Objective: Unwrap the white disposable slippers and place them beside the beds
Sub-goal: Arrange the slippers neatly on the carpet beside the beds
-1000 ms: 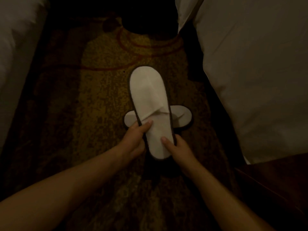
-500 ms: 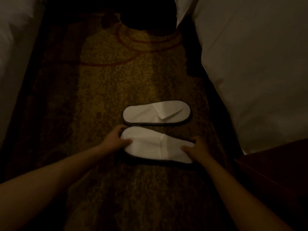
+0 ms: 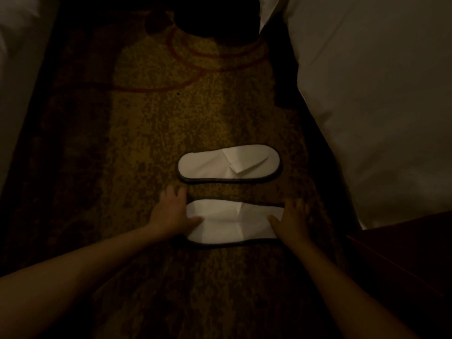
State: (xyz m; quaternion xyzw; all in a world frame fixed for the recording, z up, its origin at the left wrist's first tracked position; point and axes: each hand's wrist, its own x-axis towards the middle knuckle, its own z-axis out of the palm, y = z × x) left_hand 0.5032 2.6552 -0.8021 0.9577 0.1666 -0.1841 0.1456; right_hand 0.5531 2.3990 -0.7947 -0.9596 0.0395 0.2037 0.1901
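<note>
Two flat white disposable slippers with dark edging lie crosswise on the patterned carpet between two beds. The far slipper [image 3: 228, 163] lies free, untouched. The near slipper [image 3: 232, 222] lies parallel to it, a little closer to me. My left hand [image 3: 171, 211] rests flat on its left end, fingers spread. My right hand [image 3: 292, 220] lies flat on its right end, covering the tip. Both hands press down on the slipper rather than grip it. No wrapper is in view.
A white-covered bed [image 3: 376, 101] fills the right side, another bed [image 3: 14, 77] runs along the left edge. A dark wooden furniture corner [image 3: 403, 263] juts in at the lower right. A dark object [image 3: 215, 15] stands at the far end of the carpet [image 3: 151, 133].
The near slipper lay lengthwise across the other one a second ago. I turned it crosswise and set it down parallel to the far slipper. My hands now lie flat on its ends.
</note>
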